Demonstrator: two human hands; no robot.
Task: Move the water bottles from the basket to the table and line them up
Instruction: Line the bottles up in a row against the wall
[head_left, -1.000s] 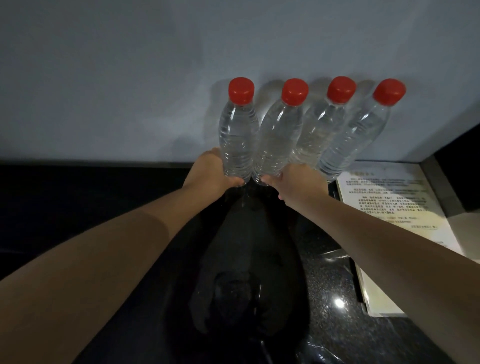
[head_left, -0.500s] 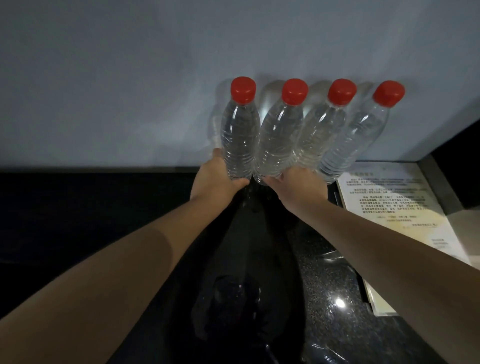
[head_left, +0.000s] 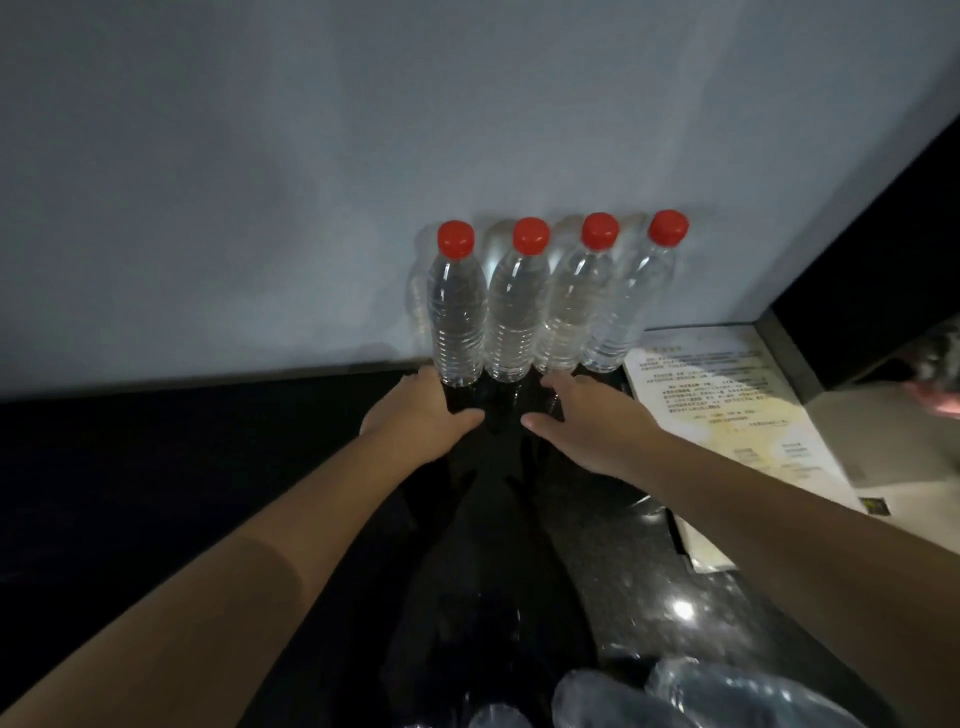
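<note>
Hands have drawn back, grips apart: left hand (head_left: 421, 410) beside the leftmost clear red-capped plastic water bottle (head_left: 457, 317), right hand (head_left: 587, 421) free; a knock could domino the row (head_left: 563, 306).

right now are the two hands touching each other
Apart. The head view shows a strip of dark table between the thumbs of the left hand and the right hand.

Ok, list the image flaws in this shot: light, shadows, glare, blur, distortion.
Head view: dim overall, the table nearly black, with one bright glare spot on its polish near the paper sheet. Head view: the water bottles throw soft shadows on the wall, and the wide-angle lens fans them rightward. Head view: the clear plastic at the bottom edge is blurred.
</note>
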